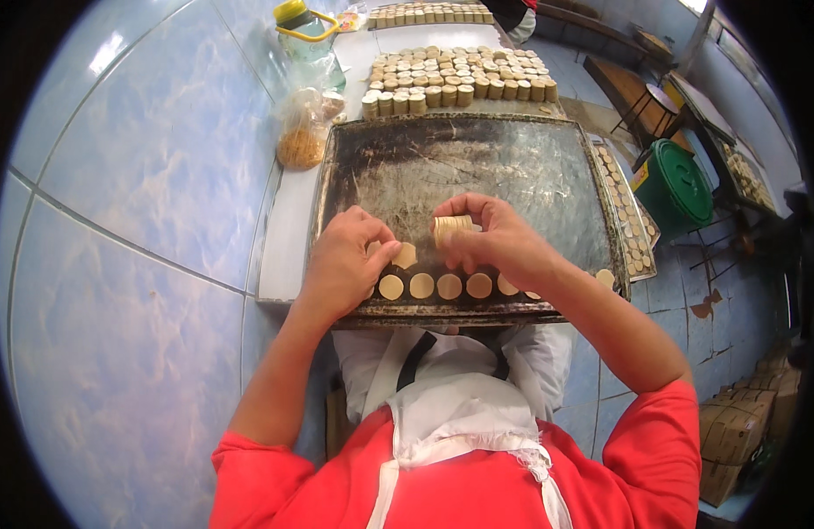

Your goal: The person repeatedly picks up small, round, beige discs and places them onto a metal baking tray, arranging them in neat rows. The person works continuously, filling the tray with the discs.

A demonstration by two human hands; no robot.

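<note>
My left hand [343,260] pinches the edge of a thin, pale dough round [407,257] between thumb and fingertips, over the near left part of a dark, worn baking tray [460,163]. My right hand [505,238] is closed around a short stack of similar rounds [451,227], tipped on its side so the edges show. Along the tray's near edge lies a row of flat dough rounds [422,285]. My right hand and forearm cover part of that row, and another round shows partly behind my left fingers.
Beyond the tray stand many stacked rounds [460,75]. A knotted clear bag [301,145] with orange-brown contents and a jug with a yellow lid [307,40] sit at the left wall. To the right are another filled tray [623,212], a green lidded bin [680,185] and cardboard boxes [733,432].
</note>
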